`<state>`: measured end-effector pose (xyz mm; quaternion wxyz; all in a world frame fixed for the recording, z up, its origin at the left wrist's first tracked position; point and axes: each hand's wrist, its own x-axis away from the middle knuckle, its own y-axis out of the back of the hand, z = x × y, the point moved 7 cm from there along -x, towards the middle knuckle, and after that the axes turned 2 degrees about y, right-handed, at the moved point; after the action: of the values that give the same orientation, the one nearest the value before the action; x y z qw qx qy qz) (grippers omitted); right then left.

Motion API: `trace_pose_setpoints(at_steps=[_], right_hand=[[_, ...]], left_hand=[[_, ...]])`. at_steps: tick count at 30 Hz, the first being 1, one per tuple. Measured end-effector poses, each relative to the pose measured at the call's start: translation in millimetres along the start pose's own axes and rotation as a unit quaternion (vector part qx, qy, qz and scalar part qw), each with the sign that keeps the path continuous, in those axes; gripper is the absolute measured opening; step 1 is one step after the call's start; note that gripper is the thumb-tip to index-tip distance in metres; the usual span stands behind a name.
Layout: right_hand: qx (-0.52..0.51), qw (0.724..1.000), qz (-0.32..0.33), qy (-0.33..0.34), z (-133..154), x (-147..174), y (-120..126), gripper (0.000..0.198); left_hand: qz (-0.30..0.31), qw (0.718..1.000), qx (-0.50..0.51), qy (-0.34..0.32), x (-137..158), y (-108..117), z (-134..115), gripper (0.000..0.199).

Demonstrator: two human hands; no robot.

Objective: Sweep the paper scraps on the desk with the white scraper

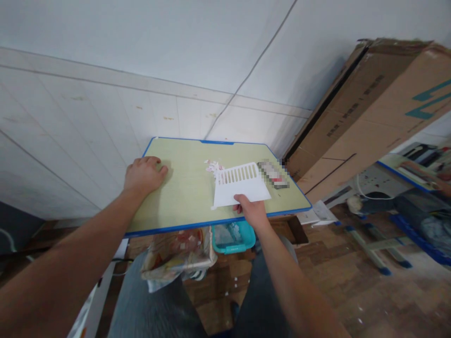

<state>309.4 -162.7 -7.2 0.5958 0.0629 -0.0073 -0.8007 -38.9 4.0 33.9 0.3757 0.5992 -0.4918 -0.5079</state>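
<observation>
In the head view a white sheet (239,190) with a row of long slots along its far side is over the pale green desk (183,188). My right hand (251,210) pinches its near edge, thumb on top and fingers underneath. Small white and pinkish paper scraps (214,165) lie by the sheet's far left corner. At the desk's left edge rests my left hand (144,174), holding nothing, thumb apart from the other fingers. Right of the sheet is a blurred-out flat object (273,173), which I cannot make out.
A tall cardboard box (352,112) leans at the right against the white wall (158,56). Below the desk's front edge are a turquoise basin (234,248) and a lined bin (179,263). Another desk (408,171) stands at far right. A cable (246,77) runs down the wall.
</observation>
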Motion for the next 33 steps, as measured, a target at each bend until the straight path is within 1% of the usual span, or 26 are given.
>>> trace_pose_setpoints(at_steps=[3, 6, 13, 18, 21, 24, 25, 29, 33], right_hand=[[0.007, 1.0, 0.012, -0.001, 1, -4, 1, 0.027], [0.014, 1.0, 0.022, 0.001, 4, -8, 6, 0.024], [0.018, 0.999, 0.025, -0.008, 0, -13, 20, 0.028], [-0.009, 1.0, 0.004, -0.016, 3, -12, 25, 0.029], [-0.006, 1.0, 0.006, -0.025, 5, -12, 24, 0.031], [0.001, 0.999, 0.018, -0.031, 6, -12, 22, 0.029], [0.006, 0.999, 0.026, -0.031, 6, -12, 22, 0.029], [0.025, 0.998, 0.039, -0.036, 3, -11, 24, 0.029], [0.007, 0.999, 0.003, -0.038, 0, -10, 33, 0.03]], left_hand=[[0.023, 1.0, -0.021, 0.005, 1, 4, -5, 0.073], [0.037, 0.999, -0.031, 0.012, 3, 6, -7, 0.074], [0.04, 0.999, -0.033, 0.012, 0, 3, -4, 0.072], [0.038, 0.999, -0.024, 0.016, -4, 0, 1, 0.07], [0.056, 0.998, -0.019, 0.034, -16, 2, 2, 0.068], [0.087, 0.994, -0.017, 0.068, -36, 1, 0, 0.068], [0.087, 0.993, -0.009, 0.073, -42, 0, -2, 0.07], [0.054, 0.996, 0.021, 0.074, -60, -5, -10, 0.072], [0.035, 0.997, 0.035, 0.056, -66, -16, -8, 0.071]])
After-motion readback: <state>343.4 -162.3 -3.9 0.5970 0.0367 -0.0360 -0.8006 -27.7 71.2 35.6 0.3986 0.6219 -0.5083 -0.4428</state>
